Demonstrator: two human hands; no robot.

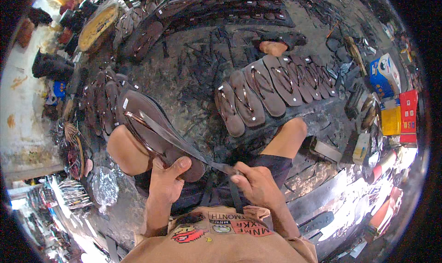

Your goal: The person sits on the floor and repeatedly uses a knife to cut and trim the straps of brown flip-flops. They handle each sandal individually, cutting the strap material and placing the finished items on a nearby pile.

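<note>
My left hand (166, 178) is closed around the heel end of a dark brown flip-flop (154, 118), its thumb on top of the footbed. The flip-flop is tilted over my left knee, toe pointing away to the upper left. Its glossy brown strap shows, with a white sticker near the toe. A thin dark strip (186, 145) hangs loose along the sole's right edge. In my closed right hand (258, 184) is a knife (222, 167), its narrow grey blade reaching left to the sole's edge by the heel. Fingers partly hide the knife's handle.
Several brown flip-flops (254, 97) lie in a row ahead on the right. More stand stacked (99, 102) beside my left knee. Dark offcuts (198, 65) litter the floor. A blue and white box (386, 76) and a red box (408, 115) sit at the far right.
</note>
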